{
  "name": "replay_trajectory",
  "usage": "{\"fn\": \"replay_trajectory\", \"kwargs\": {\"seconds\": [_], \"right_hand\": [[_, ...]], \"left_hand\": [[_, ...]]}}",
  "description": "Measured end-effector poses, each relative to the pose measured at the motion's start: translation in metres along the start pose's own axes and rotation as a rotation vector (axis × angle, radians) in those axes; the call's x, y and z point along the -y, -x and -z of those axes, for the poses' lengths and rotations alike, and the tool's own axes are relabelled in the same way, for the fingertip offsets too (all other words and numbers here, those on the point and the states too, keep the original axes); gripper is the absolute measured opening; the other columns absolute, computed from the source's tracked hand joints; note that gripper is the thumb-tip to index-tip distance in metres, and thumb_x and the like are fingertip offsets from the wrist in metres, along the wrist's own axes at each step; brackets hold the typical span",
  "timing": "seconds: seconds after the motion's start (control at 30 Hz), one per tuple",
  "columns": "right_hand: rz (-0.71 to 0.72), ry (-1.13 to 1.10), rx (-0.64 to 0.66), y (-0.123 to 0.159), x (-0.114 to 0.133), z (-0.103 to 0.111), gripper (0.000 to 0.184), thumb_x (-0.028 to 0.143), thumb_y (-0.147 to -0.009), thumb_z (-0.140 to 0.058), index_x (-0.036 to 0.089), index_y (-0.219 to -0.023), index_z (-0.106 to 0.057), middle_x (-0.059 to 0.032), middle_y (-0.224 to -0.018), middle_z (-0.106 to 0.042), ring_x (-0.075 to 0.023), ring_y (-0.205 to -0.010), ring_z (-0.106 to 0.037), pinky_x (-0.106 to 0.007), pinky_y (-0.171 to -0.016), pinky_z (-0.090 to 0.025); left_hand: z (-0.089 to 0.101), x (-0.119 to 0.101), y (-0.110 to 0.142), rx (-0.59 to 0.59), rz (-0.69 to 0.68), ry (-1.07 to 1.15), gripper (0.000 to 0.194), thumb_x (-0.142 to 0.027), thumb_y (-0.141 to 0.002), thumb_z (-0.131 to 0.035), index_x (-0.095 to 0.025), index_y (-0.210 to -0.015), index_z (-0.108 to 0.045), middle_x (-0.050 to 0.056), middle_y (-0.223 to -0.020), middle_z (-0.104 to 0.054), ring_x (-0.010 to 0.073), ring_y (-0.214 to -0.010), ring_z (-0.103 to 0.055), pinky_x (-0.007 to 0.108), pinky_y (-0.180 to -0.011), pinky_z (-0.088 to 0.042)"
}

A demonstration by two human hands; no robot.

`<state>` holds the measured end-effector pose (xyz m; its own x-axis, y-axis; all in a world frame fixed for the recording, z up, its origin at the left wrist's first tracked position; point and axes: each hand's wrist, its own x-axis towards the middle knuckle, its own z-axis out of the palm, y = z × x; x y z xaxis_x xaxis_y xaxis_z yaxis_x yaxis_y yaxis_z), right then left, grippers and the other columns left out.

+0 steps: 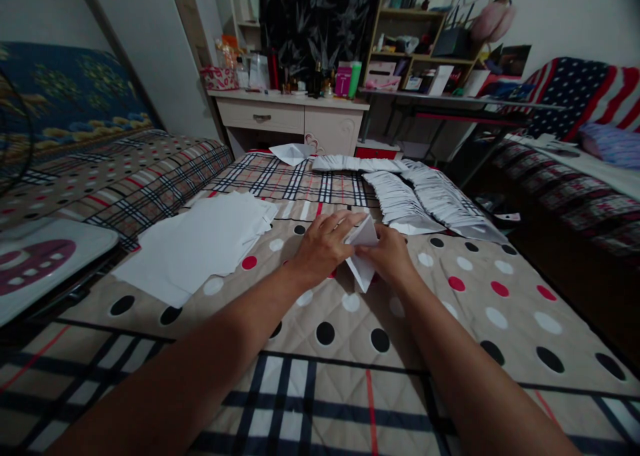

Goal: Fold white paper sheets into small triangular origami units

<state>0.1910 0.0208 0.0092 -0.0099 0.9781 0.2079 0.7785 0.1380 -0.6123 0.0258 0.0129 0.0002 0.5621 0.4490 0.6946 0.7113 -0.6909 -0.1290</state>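
A partly folded white paper [363, 256] lies on the dotted bedspread [480, 309] in the middle of the view. My left hand [323, 246] presses on its left side with fingers curled over the top fold. On the paper's right side, my right hand [390, 256] pinches its edge. Both hands touch the same sheet. A loose stack of flat white sheets [200, 243] lies to the left of my left hand. Long rows of folded white paper pieces [425, 196] stretch away just beyond my right hand.
One folded paper [293, 153] sits alone at the bed's far edge. Behind it stands a cream dresser [290, 119] crowded with bottles, then a shelf and desk [425, 56]. A second bed [575, 163] lies to the right across a dark gap.
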Motion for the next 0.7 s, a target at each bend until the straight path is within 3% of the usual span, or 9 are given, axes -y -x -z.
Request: {"fn": "replay_trajectory", "kwargs": {"seconds": [0.1,0.23,0.43,0.57,0.7], "right_hand": [[-0.037,0.329,-0.048,0.005,0.007,0.004,0.03,0.027,-0.066,-0.063,0.02,-0.094,-0.068,-0.0088,-0.083,-0.071,-0.0253,-0.074,-0.063,-0.028,-0.056,-0.033],[-0.007,0.371,-0.052,0.006,0.008,0.008,0.027,0.03,-0.07,-0.062,0.023,-0.095,-0.067,-0.0074,-0.085,-0.071,-0.0246,-0.075,-0.063,-0.028,-0.055,-0.028],[0.157,0.189,-0.092,0.004,0.004,0.008,0.019,0.037,-0.078,-0.056,0.02,-0.076,-0.066,-0.0016,-0.064,-0.063,-0.0166,-0.06,-0.054,-0.027,-0.054,-0.025],[0.029,-0.03,-0.03,0.001,0.0,0.009,0.022,0.036,-0.075,-0.055,0.019,-0.072,-0.067,-0.001,-0.058,-0.059,-0.0154,-0.055,-0.05,-0.027,-0.052,-0.027],[-0.193,-0.508,0.186,-0.004,-0.004,0.01,0.014,0.029,-0.063,-0.058,0.017,-0.064,-0.064,-0.0006,-0.053,-0.056,-0.0131,-0.047,-0.046,-0.025,-0.046,-0.031]], "left_hand": [[0.0,-0.001,-0.001,0.047,-0.015,-0.009,0.017,-0.017,-0.088,-0.058,-0.019,-0.097,-0.072,0.005,-0.138,-0.056,0.0257,-0.127,-0.048,0.043,-0.102,-0.041],[0.008,-0.001,-0.004,0.105,0.038,0.043,0.015,-0.017,-0.088,-0.058,-0.02,-0.086,-0.072,0.003,-0.138,-0.056,0.0262,-0.128,-0.045,0.044,-0.104,-0.04],[0.01,0.006,-0.001,0.149,0.086,0.178,0.014,-0.009,-0.081,-0.06,-0.019,-0.08,-0.071,0.007,-0.137,-0.052,0.0279,-0.129,-0.043,0.046,-0.106,-0.039],[0.005,0.011,0.003,0.1,0.135,0.345,0.009,-0.011,-0.072,-0.069,-0.018,-0.077,-0.07,0.01,-0.132,-0.053,0.028,-0.121,-0.05,0.046,-0.101,-0.044],[-0.002,0.014,0.002,-0.028,0.293,0.603,0.014,-0.025,-0.068,-0.079,-0.016,-0.073,-0.07,0.012,-0.115,-0.057,0.0249,-0.109,-0.056,0.042,-0.094,-0.049]]}}
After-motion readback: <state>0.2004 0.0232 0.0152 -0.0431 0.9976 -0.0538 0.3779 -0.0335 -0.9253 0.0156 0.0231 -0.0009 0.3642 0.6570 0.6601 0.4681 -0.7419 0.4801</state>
